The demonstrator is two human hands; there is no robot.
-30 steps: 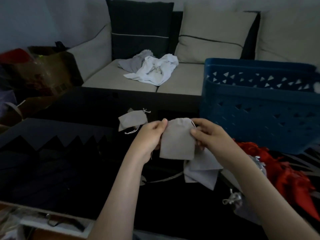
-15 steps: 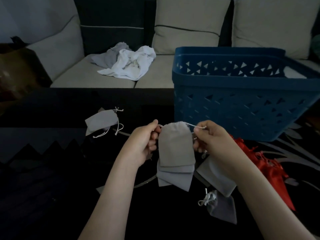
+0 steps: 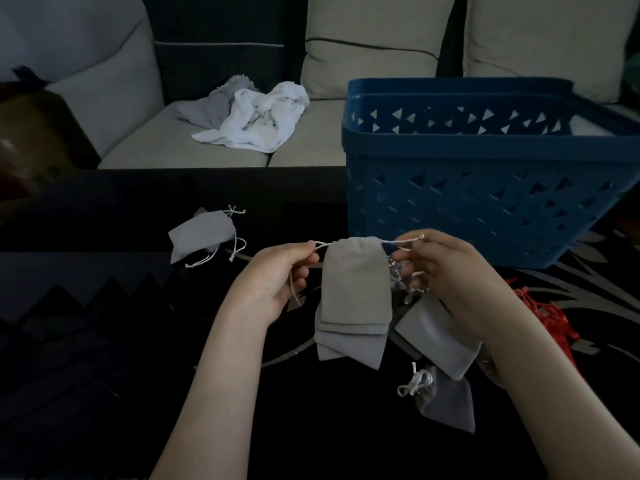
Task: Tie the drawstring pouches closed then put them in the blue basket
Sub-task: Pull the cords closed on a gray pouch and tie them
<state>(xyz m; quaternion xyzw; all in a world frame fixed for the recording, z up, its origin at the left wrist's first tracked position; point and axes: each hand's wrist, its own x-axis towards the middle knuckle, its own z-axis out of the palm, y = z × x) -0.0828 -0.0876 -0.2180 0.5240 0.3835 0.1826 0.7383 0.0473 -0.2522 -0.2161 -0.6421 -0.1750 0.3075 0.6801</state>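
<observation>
Dark desk (image 3: pixel 104 358), sofa (image 3: pixel 304 143) behind. Left grip (image 3: pixel 273 282) and right grip (image 3: pixel 446 268) each pinch a drawstring (image 3: pixel 401 240) end, with the grey pouch (image 3: pixel 355 282) hanging between them, near the blue basket (image 3: pixel 485 209). Soft, light, limp cloth by the look; the thin cords, not the body, are the place to hold.
</observation>
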